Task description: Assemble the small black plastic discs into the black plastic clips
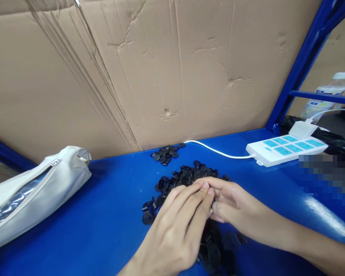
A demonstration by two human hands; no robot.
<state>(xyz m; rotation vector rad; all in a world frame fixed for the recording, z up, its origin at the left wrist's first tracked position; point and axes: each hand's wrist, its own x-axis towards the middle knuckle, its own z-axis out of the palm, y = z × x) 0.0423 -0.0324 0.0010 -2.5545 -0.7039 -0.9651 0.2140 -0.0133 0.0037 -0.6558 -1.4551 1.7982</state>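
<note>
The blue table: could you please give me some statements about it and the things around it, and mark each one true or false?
1. The left hand and the right hand touch each other over the large pile of black parts. True.
2. The white power strip lies on the left side of the blue table. False: it lies on the right side.
3. A small group of black parts lies apart from the large pile, near the cardboard. True.
4. The pale pouch is fully closed. False: it is open, and something clear and shiny shows inside.
5. The bottle has a white cap. True.
</note>
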